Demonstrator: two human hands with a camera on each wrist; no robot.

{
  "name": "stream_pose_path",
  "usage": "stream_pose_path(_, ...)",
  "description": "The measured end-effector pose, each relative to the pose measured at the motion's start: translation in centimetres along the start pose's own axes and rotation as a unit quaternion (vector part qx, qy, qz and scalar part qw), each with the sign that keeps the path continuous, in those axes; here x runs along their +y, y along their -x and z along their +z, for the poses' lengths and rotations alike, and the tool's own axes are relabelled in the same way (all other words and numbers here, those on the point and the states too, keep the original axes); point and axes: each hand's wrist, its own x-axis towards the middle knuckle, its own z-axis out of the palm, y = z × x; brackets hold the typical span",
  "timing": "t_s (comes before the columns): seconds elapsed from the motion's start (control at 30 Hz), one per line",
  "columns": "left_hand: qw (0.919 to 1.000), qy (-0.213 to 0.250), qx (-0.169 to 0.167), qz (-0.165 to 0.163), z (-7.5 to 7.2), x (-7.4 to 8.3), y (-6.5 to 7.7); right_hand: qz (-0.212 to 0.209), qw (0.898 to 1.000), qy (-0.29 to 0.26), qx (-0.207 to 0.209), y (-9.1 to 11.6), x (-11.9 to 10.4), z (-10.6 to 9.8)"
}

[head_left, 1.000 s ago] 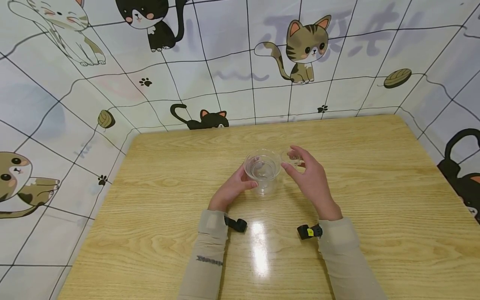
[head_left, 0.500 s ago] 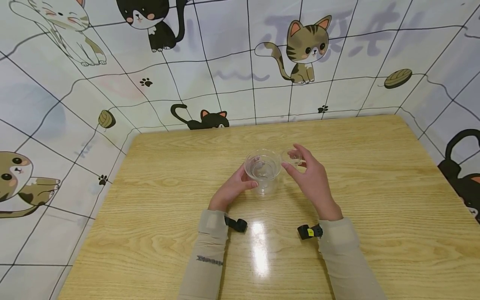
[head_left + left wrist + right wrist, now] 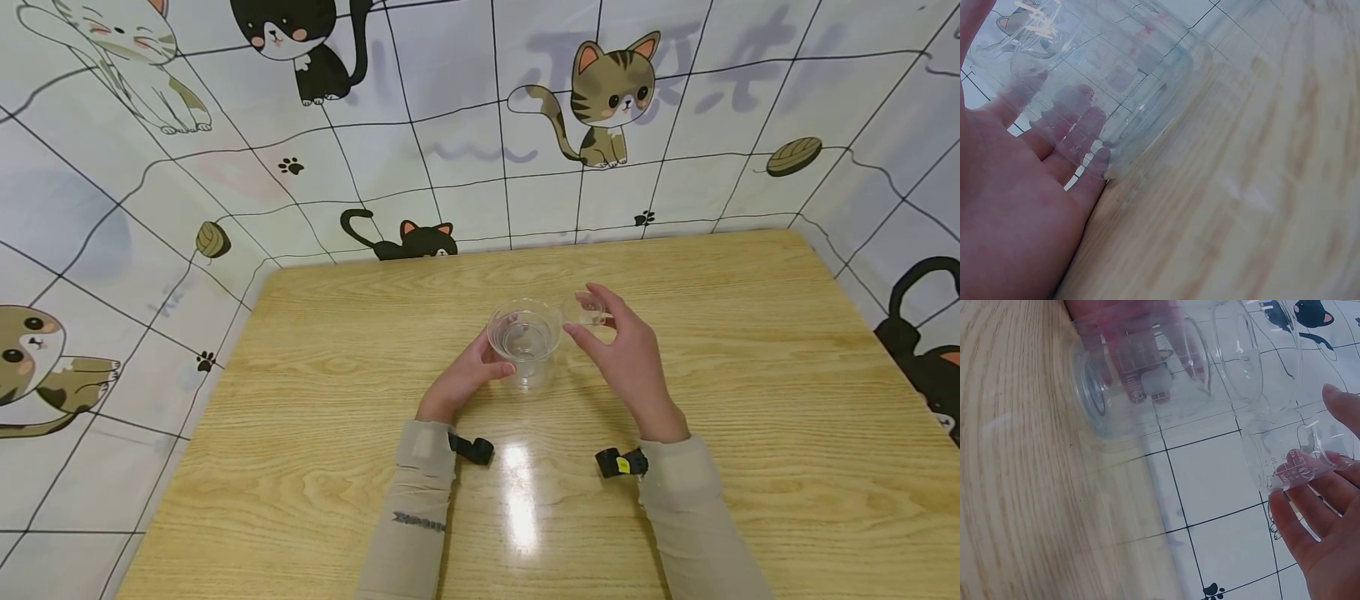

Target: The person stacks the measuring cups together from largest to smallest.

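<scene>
My left hand [image 3: 467, 377] grips the side of a large clear measuring beaker [image 3: 528, 346] that stands on the wooden table. This beaker has a wide flared top, and printed scale marks show through its wall in the right wrist view. With thumb and fingers my right hand [image 3: 628, 360] holds a small clear measuring cup [image 3: 1294, 456], lifted beside the large beaker's rim. The left wrist view shows fingers [image 3: 1088, 122] curled behind the transparent wall. Both vessels are see-through, so I cannot tell whether liquid is inside.
The wooden table [image 3: 315, 467] runs back to a wall [image 3: 450, 150] covered with a white cat-print sheet, which also lines both sides. A bright light reflection lies in front of the large beaker. Black camera mounts [image 3: 472, 450] sit at both wrists.
My right hand has moved slightly up and away with the small measuring cup, whose angle has shifted a little. My left hand and the large beaker have stayed in place.
</scene>
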Motion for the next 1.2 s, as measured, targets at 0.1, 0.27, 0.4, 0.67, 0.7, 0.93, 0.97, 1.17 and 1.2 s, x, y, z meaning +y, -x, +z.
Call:
stream_pose_path(0.1, 1.0000, -0.002, 0.000, 0.000, -0.05, -0.05, -0.01, -0.005, 1.000, -0.002, 0.005, 0.04, -0.27, -0.10)
stream_pose_path(0.27, 1.0000, -0.007, -0.001, -0.006, -0.05, -0.06, 0.05, -0.011, 1.000, -0.006, 0.010, 0.11, -0.58, -0.22)
stream_pose_path(0.4, 1.0000, -0.006, 0.001, -0.006, 0.00, -0.03, 0.07, -0.013, 1.000, -0.007, 0.013, 0.11, -0.65, -0.24)
stream_pose_path(0.67, 1.0000, -0.008, 0.001, -0.002, 0.03, 0.00, 0.09, -0.021, 1.000, -0.003, 0.018, 0.03, -0.63, -0.25)
stream_pose_path(0.7, 0.9999, -0.010, 0.001, -0.003, 0.03, 0.02, 0.10, -0.021, 1.000, -0.003, 0.019, 0.02, -0.61, -0.25)
stream_pose_path(0.93, 0.9999, -0.012, 0.000, 0.003, 0.07, 0.11, 0.09, -0.022, 1.000, 0.000, 0.022, 0.08, -0.60, -0.29)
stream_pose_path(0.97, 0.9999, -0.012, 0.000, 0.005, 0.08, 0.12, 0.08, -0.022, 0.999, 0.000, 0.023, 0.09, -0.62, -0.30)
stream_pose_path(1.17, 0.9999, -0.009, -0.001, 0.005, 0.07, 0.02, 0.06, -0.027, 0.999, -0.001, 0.027, 0.07, -0.75, -0.30)
stream_pose_path(1.2, 0.9999, -0.010, 0.000, 0.003, 0.07, 0.01, 0.07, -0.028, 0.999, -0.002, 0.028, 0.07, -0.80, -0.31)
